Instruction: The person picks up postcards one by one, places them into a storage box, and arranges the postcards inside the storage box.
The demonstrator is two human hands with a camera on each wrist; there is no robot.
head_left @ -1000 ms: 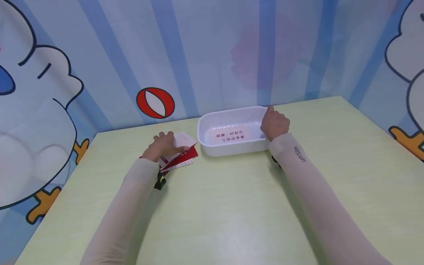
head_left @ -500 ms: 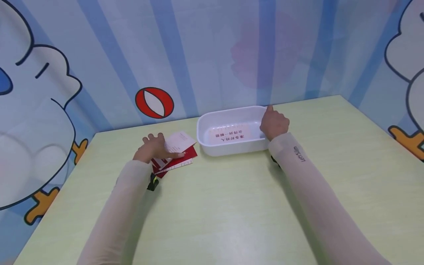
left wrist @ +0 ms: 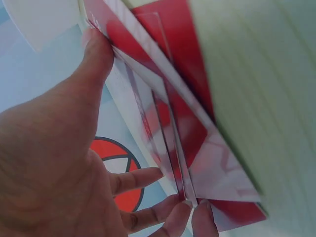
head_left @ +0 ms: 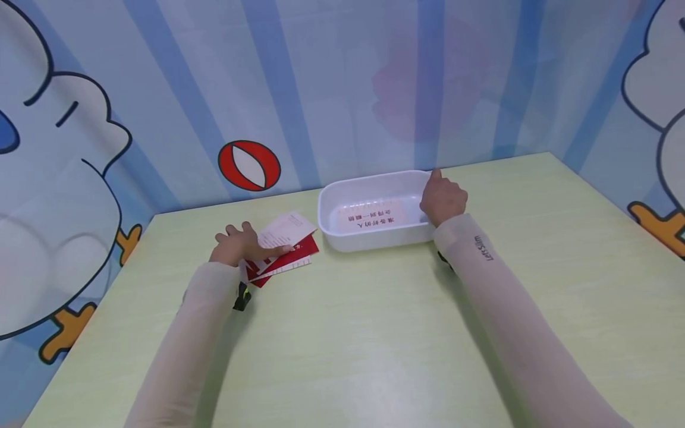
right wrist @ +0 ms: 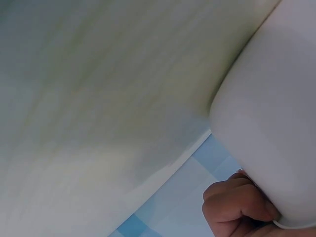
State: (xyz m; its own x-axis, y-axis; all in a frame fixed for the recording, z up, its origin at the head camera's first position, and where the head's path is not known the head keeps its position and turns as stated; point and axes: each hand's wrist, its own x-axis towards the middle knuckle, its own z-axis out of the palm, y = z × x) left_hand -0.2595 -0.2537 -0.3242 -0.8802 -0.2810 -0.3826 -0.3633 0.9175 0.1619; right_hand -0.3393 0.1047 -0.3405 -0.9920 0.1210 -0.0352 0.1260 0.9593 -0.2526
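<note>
Left hand (head_left: 237, 245) spread wide, touching overlapping red and white cards (head_left: 289, 257) on a pale desk (head_left: 342, 333), right hand (head_left: 443, 200) curled firmly around a white tray's (head_left: 374, 241) right end

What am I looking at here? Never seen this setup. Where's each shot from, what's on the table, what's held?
No machine here: just a person working bare-handed. The wide view comes from a camera worn on the head; the two close-ups come from cameras on the wrists. On the table lie overlapping red and white papers beside a white tub with printed text inside. The left hand touches the papers with thumb and fingertips; the right hand grips the tub's rim at the right end.
</note>
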